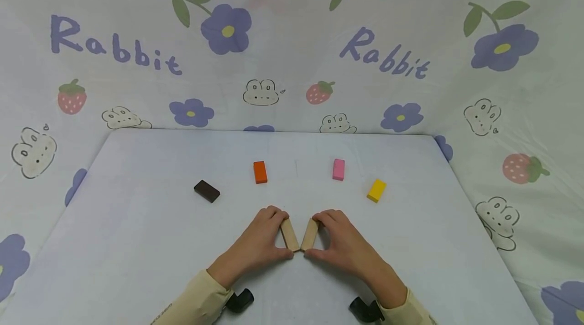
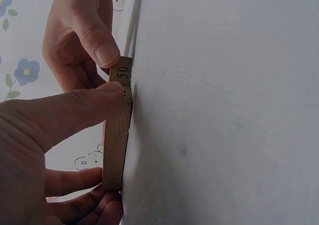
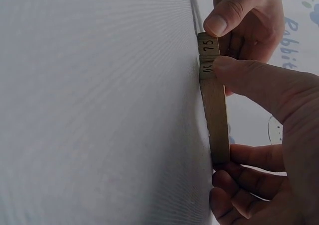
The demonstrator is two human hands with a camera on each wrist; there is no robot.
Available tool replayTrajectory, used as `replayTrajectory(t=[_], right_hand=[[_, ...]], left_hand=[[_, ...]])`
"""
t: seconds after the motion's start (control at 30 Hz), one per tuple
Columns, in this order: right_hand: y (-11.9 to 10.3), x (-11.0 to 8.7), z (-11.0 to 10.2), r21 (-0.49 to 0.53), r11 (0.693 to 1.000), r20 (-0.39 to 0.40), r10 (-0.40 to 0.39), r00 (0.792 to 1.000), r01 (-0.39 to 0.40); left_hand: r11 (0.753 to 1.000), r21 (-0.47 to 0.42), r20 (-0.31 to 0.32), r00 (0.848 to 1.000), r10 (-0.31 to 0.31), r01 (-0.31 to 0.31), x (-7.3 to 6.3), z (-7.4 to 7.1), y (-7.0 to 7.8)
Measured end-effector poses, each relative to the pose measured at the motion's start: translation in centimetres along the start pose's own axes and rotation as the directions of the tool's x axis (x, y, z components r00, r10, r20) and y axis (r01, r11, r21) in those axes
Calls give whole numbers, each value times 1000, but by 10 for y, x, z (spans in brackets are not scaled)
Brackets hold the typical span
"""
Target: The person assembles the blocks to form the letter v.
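Observation:
In the head view, my left hand pinches a plain wooden block lengthwise, thumb on its near end and fingertips at the far end. My right hand grips a second wooden block in the same way. Both blocks rest on the white table. Their near ends almost meet, and their far ends spread apart like a V. The right wrist view shows "75" on the near end of the left block and "50" on that of the right block, partly covered by the thumb.
Beyond the hands, a dark brown block, an orange block, a pink block and a yellow block lie in an arc on the white table. A rabbit-and-flower patterned cloth hangs behind.

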State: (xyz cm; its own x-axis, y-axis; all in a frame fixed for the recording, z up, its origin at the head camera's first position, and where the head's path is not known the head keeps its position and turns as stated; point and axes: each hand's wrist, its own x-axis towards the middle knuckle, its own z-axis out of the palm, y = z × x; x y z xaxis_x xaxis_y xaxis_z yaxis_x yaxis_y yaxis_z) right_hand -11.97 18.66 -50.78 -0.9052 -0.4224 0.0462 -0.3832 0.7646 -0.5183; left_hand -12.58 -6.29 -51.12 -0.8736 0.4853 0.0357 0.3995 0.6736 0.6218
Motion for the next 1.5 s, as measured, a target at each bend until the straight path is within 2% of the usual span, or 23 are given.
replayTrajectory(t=[0.5,0.67,0.77,0.9,1.07,1.3,1.43,1.5], right_hand=[[1,-1,-3,-5,1000,48,0,999,0],[2,-2,-7,9,1000,67,-11,998,10],[4,-3,-10,28,999,64,-27,998,25],[9,-5,-13,46,999,57,-22,998,19],[16,-8,-18,67,998,29,2,1000,-4],[20,-9,-26,95,995,-16,36,999,-35],[21,-9,-27,119,993,-34,29,999,-24],[22,-8,-27,120,993,-40,25,999,-20]], left_hand=[[1000,2,35,999,-31,31,-2,1,0],[1000,6,30,999,-13,13,-6,0,0],[998,41,-4,999,43,-43,-8,-2,1],[983,108,-22,988,152,-149,-11,-5,7],[955,202,28,976,217,-219,-18,-9,20],[894,323,132,950,282,-310,-25,1,28],[868,353,152,936,316,-351,-25,6,29],[863,350,150,931,332,-364,-24,7,29]])
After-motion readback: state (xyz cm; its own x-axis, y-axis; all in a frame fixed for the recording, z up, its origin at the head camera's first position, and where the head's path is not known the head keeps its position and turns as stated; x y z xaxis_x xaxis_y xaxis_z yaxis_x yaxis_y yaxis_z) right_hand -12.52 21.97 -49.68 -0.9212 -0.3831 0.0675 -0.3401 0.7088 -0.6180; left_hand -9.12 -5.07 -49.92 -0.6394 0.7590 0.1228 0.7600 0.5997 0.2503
